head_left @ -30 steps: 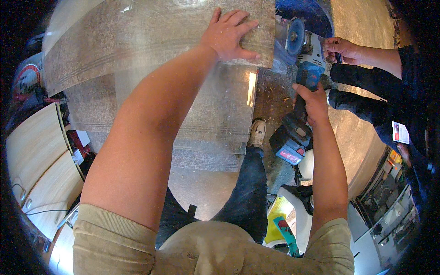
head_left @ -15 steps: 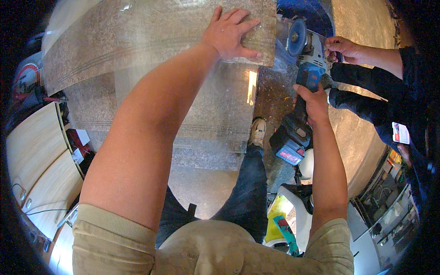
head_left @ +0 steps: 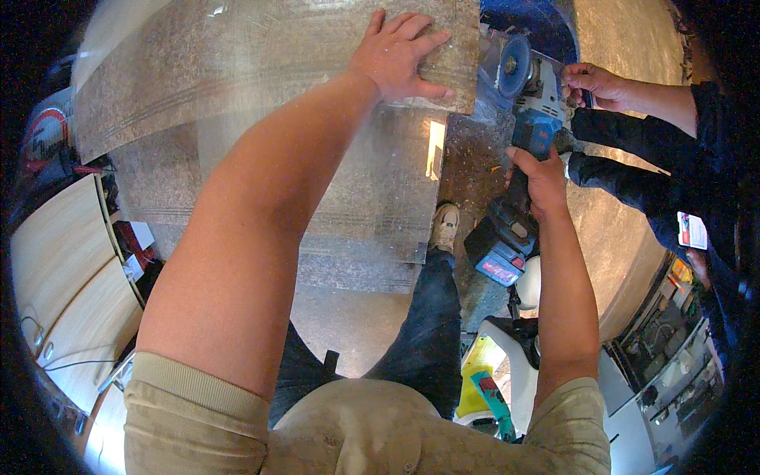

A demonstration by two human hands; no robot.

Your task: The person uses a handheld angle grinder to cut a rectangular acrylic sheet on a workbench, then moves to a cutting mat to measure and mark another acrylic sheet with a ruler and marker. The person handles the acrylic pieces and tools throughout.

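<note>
My left hand (head_left: 396,55), fingers spread, lies flat on the upper dusty, see-through sheet (head_left: 237,43) near its right edge; another such sheet (head_left: 380,182) lies below it, its edge offset. My right hand (head_left: 537,174) grips the rear handle of a blue and grey cordless angle grinder (head_left: 532,131), whose battery (head_left: 499,245) hangs toward me. The grinder's disc (head_left: 514,65) stands just right of the upper sheet's edge. Another person's hand (head_left: 594,83) is at the grinder's head, fingers curled; what exactly it holds is hard to make out.
The other person's dark-clothed legs (head_left: 633,174) are at my right. My shoe (head_left: 445,226) stands beside the sheets. A blue container (head_left: 526,16) is beyond the grinder, light wooden panels (head_left: 67,245) are at left, and a white and yellow object (head_left: 499,348) is by my right leg.
My left hand and the upper sheet's edge have shifted very slightly away from me and to the right. The grinder, my right hand and the other person's hand look almost unmoved.
</note>
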